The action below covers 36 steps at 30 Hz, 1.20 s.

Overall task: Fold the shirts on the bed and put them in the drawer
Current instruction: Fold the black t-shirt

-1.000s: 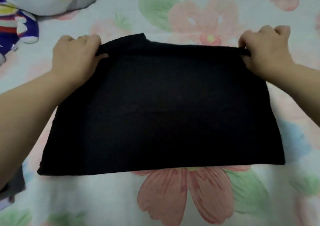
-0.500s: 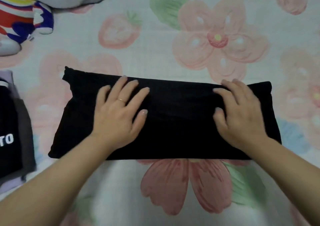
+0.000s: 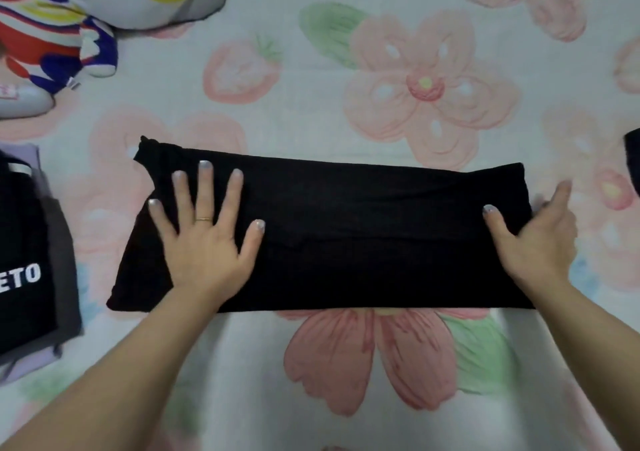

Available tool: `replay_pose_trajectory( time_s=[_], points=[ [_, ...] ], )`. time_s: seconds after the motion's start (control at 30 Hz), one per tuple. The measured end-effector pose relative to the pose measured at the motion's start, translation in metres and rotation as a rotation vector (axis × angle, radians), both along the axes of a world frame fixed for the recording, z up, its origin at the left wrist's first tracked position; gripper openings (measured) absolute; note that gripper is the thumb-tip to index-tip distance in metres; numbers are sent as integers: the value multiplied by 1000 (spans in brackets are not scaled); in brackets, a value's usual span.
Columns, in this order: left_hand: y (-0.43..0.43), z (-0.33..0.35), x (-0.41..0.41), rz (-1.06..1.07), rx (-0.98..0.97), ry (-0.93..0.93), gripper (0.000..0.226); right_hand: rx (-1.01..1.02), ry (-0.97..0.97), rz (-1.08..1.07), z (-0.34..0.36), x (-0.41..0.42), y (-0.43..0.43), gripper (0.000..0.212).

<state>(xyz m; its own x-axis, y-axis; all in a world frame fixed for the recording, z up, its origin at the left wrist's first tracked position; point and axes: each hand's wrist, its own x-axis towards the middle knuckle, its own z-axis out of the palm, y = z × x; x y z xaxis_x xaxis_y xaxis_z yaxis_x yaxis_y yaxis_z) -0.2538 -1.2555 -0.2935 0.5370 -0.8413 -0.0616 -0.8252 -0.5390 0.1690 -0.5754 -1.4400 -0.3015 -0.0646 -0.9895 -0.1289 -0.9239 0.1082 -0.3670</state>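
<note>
Here the black shirt [image 3: 363,243] lies across the middle of the frame on the bed [image 3: 311,111], folded into a long, low band that runs from left to right. Its upper left corner is bunched into a small point. The bed's sheet is pale and printed with pink flowers, green leaves and strawberries.

The left hand [image 3: 204,243] rests flat on the left part of the shirt, with its fingers spread wide and straight. There is a thin ring [image 3: 203,219] on one finger. The right hand [image 3: 536,243] is at the shirt's right end. Its thumb lies on top of the cloth and its fingers reach past the right edge. That area is blurred, so I cannot tell whether they curl under the fabric.

At the left edge of the frame sits a stack of folded clothes [image 3: 20,260]. The top piece is black with the white letters "ETO", and grey and lilac layers show beneath it. Plush toys [image 3: 52,45] occupy the upper left of the frame.
</note>
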Motion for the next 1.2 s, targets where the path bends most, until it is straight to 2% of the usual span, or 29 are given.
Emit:
replay_pose_trajectory(
  time_s=[0.1, 0.2, 0.27, 0.33, 0.37, 0.4, 0.47, 0.53, 0.6, 0.63, 0.67, 0.73, 0.8, 0.87, 0.97, 1.03, 1.13, 1.2],
  points=[
    [-41, 6, -94, -246, -144, 63, 65, -3, -116, -108, 4, 5, 12, 98],
    [-79, 1, -157, -275, -88, 283, 63, 100, -121, -277, 3, -3, 8, 92],
    [-89, -17, -168, -244, 9, 272, 62, 216, -192, -346, 7, -9, -3, 71],
    [-88, -27, -164, -252, 47, 237, 63, 343, -335, -274, 16, -11, -9, 40],
    [-86, -23, -159, -239, 2, 317, 62, 366, -394, -215, 24, -7, -8, 27],
    [-85, -14, -154, -194, -81, 483, 59, 336, -422, -133, 33, -1, -6, 18],
    [-82, 14, -144, 43, -276, 989, 45, 157, -383, 69, 55, 22, 10, 12],
    [-71, 44, -123, 231, -343, 1438, 35, 22, -399, 233, 79, 66, 41, 14],
    [-55, 60, -89, 288, -343, 1807, 41, 61, -523, 429, 98, 118, 78, 28],
    [-44, 66, -68, 366, -405, 1934, 42, 149, -595, 548, 105, 143, 97, 41],
    [-34, 70, -47, 448, -469, 1972, 39, 247, -649, 654, 109, 165, 114, 54],
    [-13, 71, -10, 573, -480, 1864, 28, 277, -652, 748, 109, 188, 134, 65],
    [3, 61, 16, 623, -423, 1595, 20, 178, -583, 682, 100, 190, 134, 62],
    [12, 49, 36, 634, -445, 1417, 30, 146, -484, 570, 88, 180, 130, 58],
    [29, 39, 64, 571, -526, 1279, 46, 133, -316, 461, 68, 162, 125, 55],
    [43, 32, 76, 478, -475, 1177, 65, 163, -257, 384, 55, 156, 124, 54],
    [49, 29, 78, 271, -285, 1070, 90, 305, -281, 234, 39, 160, 121, 54],
    [43, 34, 79, 141, -296, 1007, 97, 349, -313, 146, 33, 167, 119, 57]
  ],
)
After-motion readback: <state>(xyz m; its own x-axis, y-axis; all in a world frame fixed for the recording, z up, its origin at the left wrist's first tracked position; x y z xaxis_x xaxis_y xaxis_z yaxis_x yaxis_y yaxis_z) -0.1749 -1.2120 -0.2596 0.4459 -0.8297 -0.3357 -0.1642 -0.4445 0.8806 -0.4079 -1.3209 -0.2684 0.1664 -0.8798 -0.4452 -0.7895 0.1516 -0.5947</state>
